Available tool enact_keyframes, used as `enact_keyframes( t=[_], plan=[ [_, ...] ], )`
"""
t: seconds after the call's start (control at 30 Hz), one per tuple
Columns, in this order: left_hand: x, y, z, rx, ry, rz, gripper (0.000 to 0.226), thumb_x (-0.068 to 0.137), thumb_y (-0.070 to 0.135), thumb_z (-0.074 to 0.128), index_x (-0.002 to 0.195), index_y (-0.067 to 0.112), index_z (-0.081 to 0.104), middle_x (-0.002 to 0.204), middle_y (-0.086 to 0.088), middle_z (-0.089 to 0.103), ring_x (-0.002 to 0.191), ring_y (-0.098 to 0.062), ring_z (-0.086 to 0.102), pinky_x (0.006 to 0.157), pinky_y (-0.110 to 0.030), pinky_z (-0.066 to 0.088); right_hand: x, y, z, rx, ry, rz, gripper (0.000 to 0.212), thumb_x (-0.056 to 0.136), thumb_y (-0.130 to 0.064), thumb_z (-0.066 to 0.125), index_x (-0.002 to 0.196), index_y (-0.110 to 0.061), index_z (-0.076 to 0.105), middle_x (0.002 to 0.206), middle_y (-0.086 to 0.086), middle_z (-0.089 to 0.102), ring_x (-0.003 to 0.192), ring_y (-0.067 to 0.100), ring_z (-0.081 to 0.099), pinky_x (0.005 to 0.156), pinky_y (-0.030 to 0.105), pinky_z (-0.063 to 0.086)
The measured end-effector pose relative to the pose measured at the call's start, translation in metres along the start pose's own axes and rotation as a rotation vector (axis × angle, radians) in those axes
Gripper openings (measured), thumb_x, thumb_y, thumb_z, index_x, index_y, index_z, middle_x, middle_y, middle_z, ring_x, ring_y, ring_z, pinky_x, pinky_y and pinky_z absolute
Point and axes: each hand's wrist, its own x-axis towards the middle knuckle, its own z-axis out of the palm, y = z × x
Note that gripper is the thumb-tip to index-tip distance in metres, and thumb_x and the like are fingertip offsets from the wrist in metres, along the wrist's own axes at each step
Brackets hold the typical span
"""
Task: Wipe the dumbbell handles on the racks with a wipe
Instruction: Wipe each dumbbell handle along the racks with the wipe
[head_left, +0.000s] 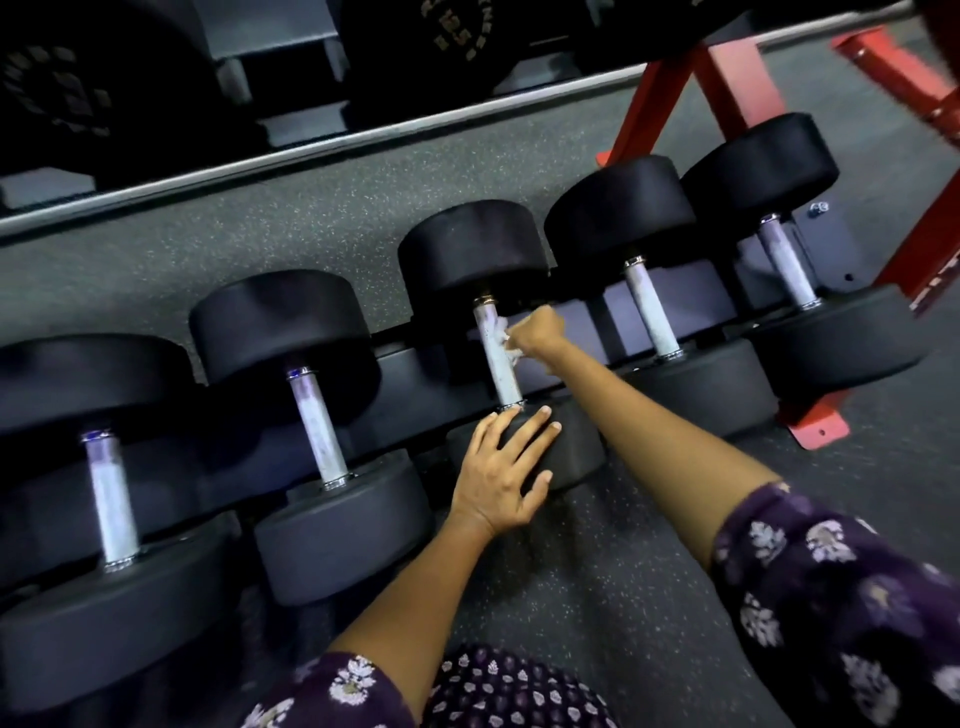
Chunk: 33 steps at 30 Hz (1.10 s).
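— What's underfoot here?
— A dark grey rubber floor (322, 208), speckled all over with pale flecks.
— And the framing on the right?
— Red steel legs (670, 98) rise at a slant near the top right corner, and a red foot plate (818, 428) sits flat on the floor with a bolt hole in it.
— Anything above?
— A pale metal rail (311, 148) runs diagonally across the top, edging an upper shelf with dark trays (291, 57).
— How's the light?
— Dim and cool; the far top fades into shadow and blur.
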Motion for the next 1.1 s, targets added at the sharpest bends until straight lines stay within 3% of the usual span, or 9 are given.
enact_keyframes(
  t=[0.13,0.2,0.27,0.5,0.67,0.83,0.97,1.03,1.1],
  plan=[
    [0.0,-0.001,0.001,0.0,0.003,0.017,0.05,0.089,0.034,0.044,0.136,0.016,0.048,0.142,-0.004,0.049,0.125,-0.033,0.043,0.11,-0.043,0.025,-0.019,0.027,-0.003,-0.21,-0.119,0.001,0.026,0.085,-0.014,0.063,0.065,0.001,0.054,0.087,0.019,0.055,0.086,0.018,0.052,0.069,0.029,0.039],
    [0.0,-0.001,0.001,-0.013,0.002,0.013,0.05,0.088,0.034,0.046,0.135,0.016,0.048,0.139,-0.006,0.054,0.124,-0.032,0.043,0.111,-0.042,0.023,-0.022,0.043,-0.016,-0.048,-0.207,0.007,0.015,0.08,-0.001,0.063,0.08,0.014,0.062,0.082,0.01,0.051,0.079,0.015,0.045,0.062,0.026,0.036],
    [0.0,-0.002,0.0,-0.03,-0.01,-0.003,0.049,0.088,0.033,0.047,0.134,0.015,0.05,0.138,-0.006,0.055,0.124,-0.03,0.042,0.112,-0.04,0.022,-0.03,0.05,-0.031,0.134,-0.176,-0.036,0.015,0.081,0.007,0.058,0.093,0.005,0.066,0.081,0.008,0.055,0.072,0.014,0.049,0.059,0.022,0.039],
    [0.038,0.039,-0.02,-0.358,0.115,-0.466,0.031,0.087,0.028,0.05,0.101,0.006,0.067,0.1,-0.005,0.066,0.095,-0.017,0.054,0.089,-0.029,0.039,-0.069,0.059,-0.073,0.338,-0.179,-0.152,0.029,0.085,0.011,0.046,0.073,-0.016,0.047,0.064,0.005,0.048,0.054,0.013,0.046,0.043,0.02,0.04],
    [0.084,0.068,-0.017,-0.721,0.221,-0.915,0.023,0.092,-0.001,0.056,0.113,0.003,0.064,0.111,-0.006,0.063,0.102,-0.02,0.059,0.093,-0.026,0.046,-0.094,0.066,-0.103,0.482,-0.127,-0.258,0.022,0.079,0.013,0.056,0.07,-0.007,0.059,0.07,0.009,0.056,0.061,0.015,0.054,0.055,0.017,0.05],
    [0.124,0.093,-0.01,-1.073,0.135,-1.028,0.024,0.095,-0.003,0.048,0.11,0.01,0.061,0.101,-0.007,0.067,0.091,-0.018,0.059,0.089,-0.029,0.048,-0.109,0.078,-0.129,0.387,-0.121,-0.35,0.008,0.075,0.014,0.061,0.083,0.013,0.063,0.067,0.005,0.05,0.058,0.01,0.051,0.067,0.027,0.046],
    [0.132,0.099,-0.006,-1.245,0.063,-1.077,0.018,0.097,0.001,0.047,0.097,0.005,0.064,0.077,-0.001,0.07,0.077,-0.018,0.066,0.078,-0.027,0.053,-0.102,0.081,-0.141,0.276,-0.074,-0.327,0.018,0.082,0.002,0.06,0.067,-0.006,0.056,0.073,0.005,0.054,0.049,0.002,0.053,0.055,0.019,0.047],
    [0.137,0.099,-0.009,-1.275,0.025,-1.076,0.02,0.098,-0.001,0.045,0.092,0.009,0.061,0.067,0.005,0.071,0.063,-0.008,0.067,0.063,-0.018,0.053,-0.097,0.081,-0.145,0.232,0.05,-0.323,0.021,0.077,-0.005,0.068,0.064,-0.014,0.055,0.083,0.003,0.055,0.064,0.014,0.054,0.065,0.032,0.049],
    [0.146,0.097,-0.01,-1.278,-0.001,-1.059,0.023,0.097,-0.004,0.043,0.091,0.011,0.059,0.069,0.002,0.071,0.062,-0.009,0.067,0.059,-0.016,0.053,-0.094,0.078,-0.15,0.25,0.148,-0.276,0.032,0.071,-0.006,0.075,0.059,-0.02,0.049,0.068,0.0,0.053,0.066,0.018,0.051,0.066,0.036,0.046]
  ],
)
